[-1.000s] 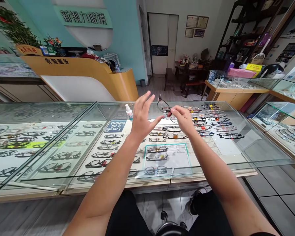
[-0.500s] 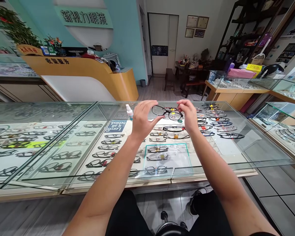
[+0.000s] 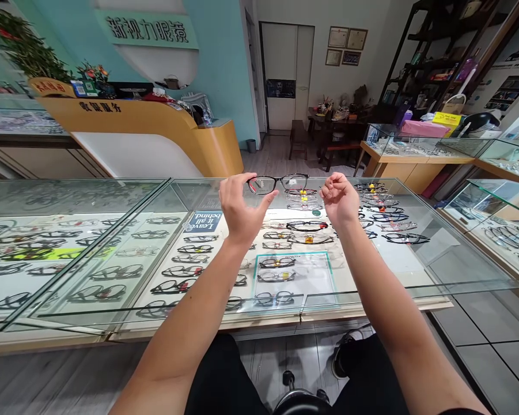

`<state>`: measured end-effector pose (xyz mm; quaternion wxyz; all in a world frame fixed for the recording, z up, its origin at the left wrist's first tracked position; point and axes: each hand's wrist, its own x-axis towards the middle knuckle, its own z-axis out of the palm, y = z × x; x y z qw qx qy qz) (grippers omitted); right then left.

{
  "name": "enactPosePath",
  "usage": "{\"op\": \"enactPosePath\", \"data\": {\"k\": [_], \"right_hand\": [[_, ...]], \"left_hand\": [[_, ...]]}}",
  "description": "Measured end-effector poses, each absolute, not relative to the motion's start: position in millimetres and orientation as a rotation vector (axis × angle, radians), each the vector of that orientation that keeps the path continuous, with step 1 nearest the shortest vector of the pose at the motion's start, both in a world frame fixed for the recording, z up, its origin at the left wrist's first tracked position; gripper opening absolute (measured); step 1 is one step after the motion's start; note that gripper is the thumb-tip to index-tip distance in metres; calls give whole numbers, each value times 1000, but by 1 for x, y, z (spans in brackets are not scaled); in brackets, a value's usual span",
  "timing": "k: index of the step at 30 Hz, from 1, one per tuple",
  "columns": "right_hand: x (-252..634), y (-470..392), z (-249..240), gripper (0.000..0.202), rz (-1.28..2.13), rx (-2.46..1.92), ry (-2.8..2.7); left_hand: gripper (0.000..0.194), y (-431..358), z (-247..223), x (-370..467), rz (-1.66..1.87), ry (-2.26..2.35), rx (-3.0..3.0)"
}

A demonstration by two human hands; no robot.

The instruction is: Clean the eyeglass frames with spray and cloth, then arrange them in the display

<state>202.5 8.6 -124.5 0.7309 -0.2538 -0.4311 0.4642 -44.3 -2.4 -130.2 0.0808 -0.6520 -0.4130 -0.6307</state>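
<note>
A pair of dark-rimmed eyeglasses (image 3: 278, 177) is held up above the glass counter, with a small red mark at its left lens. My left hand (image 3: 241, 207) is closed on the left end of the frame, between thumb and fingers. To the right of the glasses, apart from them, is my right hand (image 3: 340, 199). Its fingers are curled in toward the palm, and nothing shows in them. Beneath both hands, rows of eyeglasses (image 3: 310, 239) lie inside the glass display case (image 3: 354, 294).
A blue printed card (image 3: 204, 222) lies in the case at left. Another display case (image 3: 69, 271) adjoins on the left, and more glass cases (image 3: 419, 148) stand at right. Behind are a wooden reception counter (image 3: 218, 147) and a bench (image 3: 298, 135). A stool base (image 3: 289, 379) is below.
The eyeglasses have turned and moved left and up with my left hand. My right hand has come away from them, shifting slightly right with its fingers curled. The white spray bottle is now hidden.
</note>
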Motion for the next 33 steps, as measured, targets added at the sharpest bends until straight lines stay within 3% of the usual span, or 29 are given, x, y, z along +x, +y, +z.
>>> {"op": "enactPosePath", "data": {"k": [5,17,33], "right_hand": [[197,11,-129,34,1003,-629,-1053],[192,12,-133,40,949,-691,-1103],[188,12,-140,25,787,-780,-1200]], "left_hand": [[49,-2,-131,-44,-1859,-1299,-1936],[48,-2,-132,-45,-1867,-1271,-1905],[49,-1,-132,-45,-1876,-1285,-1927]]}}
